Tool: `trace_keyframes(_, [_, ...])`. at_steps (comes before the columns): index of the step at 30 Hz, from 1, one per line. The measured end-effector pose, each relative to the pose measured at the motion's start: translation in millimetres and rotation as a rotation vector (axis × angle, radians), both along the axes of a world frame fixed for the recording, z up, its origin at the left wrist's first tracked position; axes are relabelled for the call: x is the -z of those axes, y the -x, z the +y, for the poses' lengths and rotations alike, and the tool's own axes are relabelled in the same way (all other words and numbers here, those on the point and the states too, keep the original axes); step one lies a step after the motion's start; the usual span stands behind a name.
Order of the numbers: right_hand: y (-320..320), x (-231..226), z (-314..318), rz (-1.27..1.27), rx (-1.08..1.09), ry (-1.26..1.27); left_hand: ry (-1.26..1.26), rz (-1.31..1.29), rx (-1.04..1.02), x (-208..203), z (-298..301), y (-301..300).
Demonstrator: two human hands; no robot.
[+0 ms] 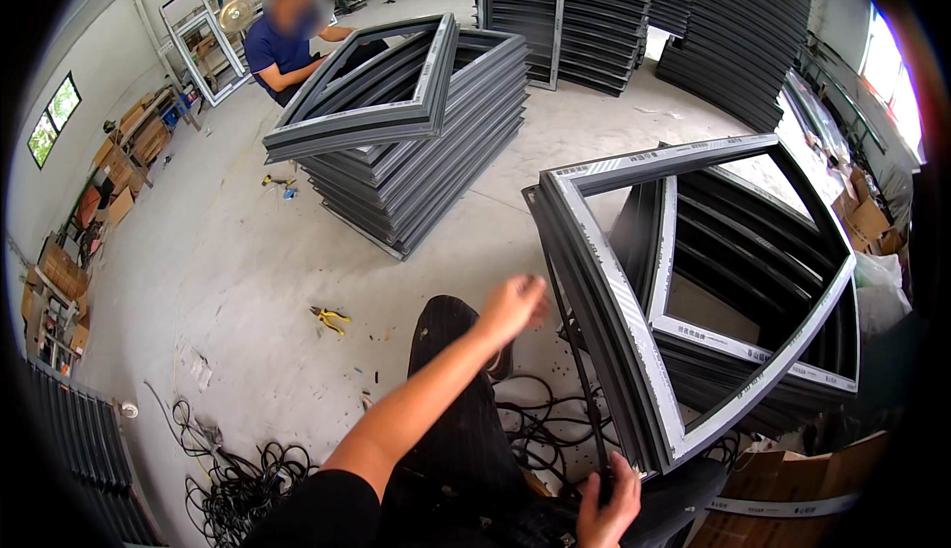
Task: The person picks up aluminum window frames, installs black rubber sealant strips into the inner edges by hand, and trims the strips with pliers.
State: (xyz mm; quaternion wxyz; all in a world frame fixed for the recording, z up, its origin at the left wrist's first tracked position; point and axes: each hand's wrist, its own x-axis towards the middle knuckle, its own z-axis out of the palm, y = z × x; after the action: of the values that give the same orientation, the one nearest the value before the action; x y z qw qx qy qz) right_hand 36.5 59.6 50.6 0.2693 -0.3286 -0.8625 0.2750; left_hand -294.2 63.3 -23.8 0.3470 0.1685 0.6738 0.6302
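A dark grey window frame (619,295) with pale protective film rests tilted on other frames at my right. Beside its near-left edge is my left hand (515,307); its fingers look curled but are smeared by motion. A thin black strip (586,384), perhaps a rubber seal, runs down along that edge. At the frame's lowest corner, my right hand (609,508) has thumb and fingers around the strip's lower end. The strip's upper end is unclear next to the left hand.
Another stack of frames (426,166) stands ahead, with a seated person (287,48) behind it. Yellow-handled pliers (329,320) lie on the floor. Tangled black strips (248,493) lie at lower left. A cardboard box (792,489) is at lower right; tall frame stacks (604,18) stand at the back.
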Motion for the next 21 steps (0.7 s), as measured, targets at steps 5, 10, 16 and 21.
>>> trace_keyframes(5, [-36.0,-17.4,12.9,-0.173,0.135,-0.024,0.013,0.009,-0.197,6.9,57.7,85.0])
trace_keyframes(10, [-47.9,-30.9,22.8,-0.134,0.130,-0.054,-0.007,-0.044,-0.220,16.4,80.1,106.2])
trace_keyframes(16, [-57.5,-21.3,29.0,-0.127,0.121,-0.063,0.020,-0.105,-0.259,17.1,91.3,111.1])
trace_keyframes(21, [-54.6,-25.1,30.0,-0.124,0.098,-0.044,-0.015,-0.270,-0.234,12.4,89.1,109.9])
